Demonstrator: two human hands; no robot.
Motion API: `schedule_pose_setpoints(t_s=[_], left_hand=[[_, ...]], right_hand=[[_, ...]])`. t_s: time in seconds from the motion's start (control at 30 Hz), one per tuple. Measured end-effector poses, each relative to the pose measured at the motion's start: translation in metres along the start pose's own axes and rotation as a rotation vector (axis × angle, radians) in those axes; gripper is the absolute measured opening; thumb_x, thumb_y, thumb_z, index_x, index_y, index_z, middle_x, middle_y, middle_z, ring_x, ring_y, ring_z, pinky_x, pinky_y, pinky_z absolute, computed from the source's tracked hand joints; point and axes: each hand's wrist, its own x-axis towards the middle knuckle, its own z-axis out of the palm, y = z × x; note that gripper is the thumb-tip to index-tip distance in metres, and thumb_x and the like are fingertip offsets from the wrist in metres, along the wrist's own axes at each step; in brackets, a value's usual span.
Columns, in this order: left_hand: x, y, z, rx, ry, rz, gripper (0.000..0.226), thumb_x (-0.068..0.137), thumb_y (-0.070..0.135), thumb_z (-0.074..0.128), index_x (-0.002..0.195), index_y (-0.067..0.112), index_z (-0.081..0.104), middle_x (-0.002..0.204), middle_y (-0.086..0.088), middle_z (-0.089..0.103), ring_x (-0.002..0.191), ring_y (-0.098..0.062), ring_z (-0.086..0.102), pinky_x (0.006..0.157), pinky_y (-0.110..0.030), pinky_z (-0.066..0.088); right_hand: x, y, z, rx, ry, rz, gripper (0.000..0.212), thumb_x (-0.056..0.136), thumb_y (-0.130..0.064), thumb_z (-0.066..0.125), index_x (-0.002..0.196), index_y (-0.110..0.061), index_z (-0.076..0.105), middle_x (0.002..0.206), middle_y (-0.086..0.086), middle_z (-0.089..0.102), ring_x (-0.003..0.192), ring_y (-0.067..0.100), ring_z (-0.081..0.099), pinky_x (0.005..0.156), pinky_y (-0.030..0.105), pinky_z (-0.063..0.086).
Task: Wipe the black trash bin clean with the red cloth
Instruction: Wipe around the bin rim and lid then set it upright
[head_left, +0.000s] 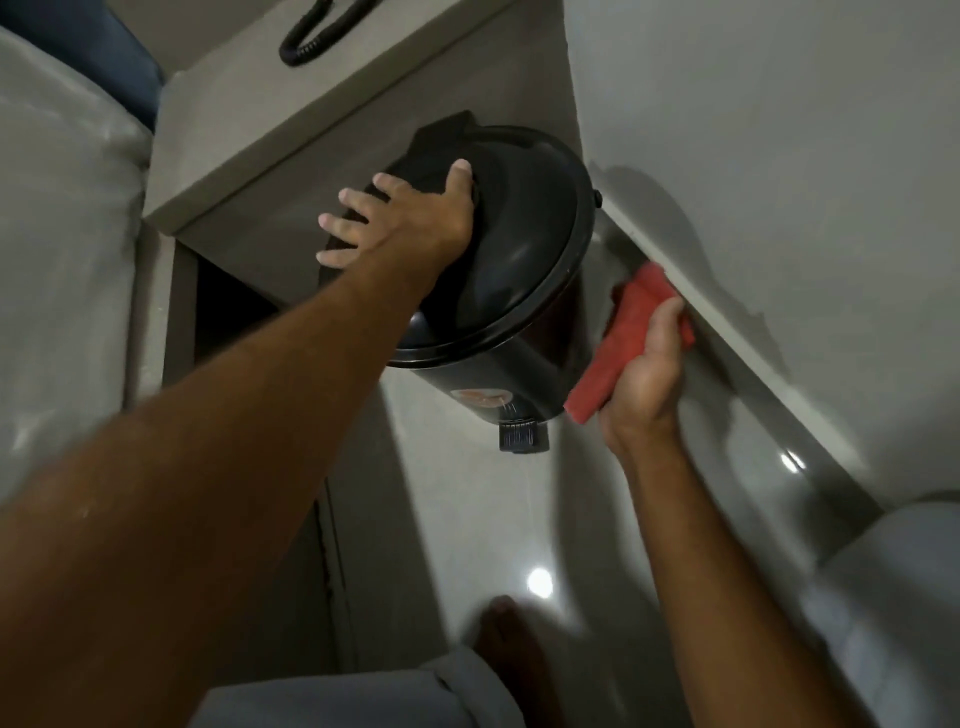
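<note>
A round black trash bin (524, 260) with a domed lid and a foot pedal stands on the floor between a grey bedside cabinet and the wall. My left hand (400, 218) lies flat on the lid's left side, fingers spread over its edge. My right hand (647, 364) grips a bunched red cloth (631, 332) and holds it against the bin's right side, in the gap next to the wall's skirting. The bin's lower right side is hidden behind the cloth.
The grey cabinet (291, 119) stands left of the bin, with a black coiled cord (311, 36) on top. A bed edge (62, 234) fills the left. The white wall (779, 156) runs along the right. My foot (506, 639) rests on the glossy floor below.
</note>
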Motion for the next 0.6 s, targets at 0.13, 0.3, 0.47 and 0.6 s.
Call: schedule_pose_setpoints(t_s=[0.13,0.3,0.47,0.6], left_hand=[[0.006,0.002,0.003,0.013,0.01,0.069,0.089,0.081,0.079,0.017,0.154,0.029,0.011,0.164,-0.014,-0.001,0.146,-0.043,-0.007,0.109,-0.069,-0.004],[0.005,0.001,0.002,0.019,0.006,0.078,0.086,0.083,0.077,0.016,0.154,0.029,0.011,0.164,-0.015,-0.002,0.146,-0.045,-0.008,0.108,-0.069,-0.005],[0.009,0.001,0.006,-0.013,0.026,0.102,0.085,0.084,0.076,0.016,0.154,0.028,0.011,0.164,-0.017,-0.002,0.145,-0.046,-0.008,0.107,-0.07,-0.005],[0.009,0.001,0.009,-0.02,0.049,0.113,0.087,0.084,0.077,0.015,0.154,0.027,0.01,0.163,-0.018,-0.004,0.145,-0.047,-0.01,0.106,-0.07,-0.007]], right_hand=[[-0.015,0.023,0.055,0.008,-0.26,-0.135,0.057,0.108,-0.051,0.031,0.16,-0.027,0.032,0.165,0.007,0.038,0.152,0.028,0.034,0.126,0.053,0.026],[-0.015,0.082,0.009,-0.34,0.037,0.132,0.083,0.096,-0.061,0.037,0.159,-0.006,0.03,0.166,0.021,0.031,0.144,0.028,0.046,0.118,0.043,0.04],[0.019,0.084,-0.007,-0.132,0.08,0.242,0.053,0.112,-0.041,0.026,0.16,-0.019,0.029,0.165,0.009,0.037,0.15,0.028,0.038,0.125,0.049,0.028],[0.008,0.042,0.043,0.084,-0.065,-0.06,0.064,0.107,-0.051,0.032,0.161,-0.017,0.027,0.167,0.012,0.034,0.152,0.029,0.036,0.125,0.053,0.027]])
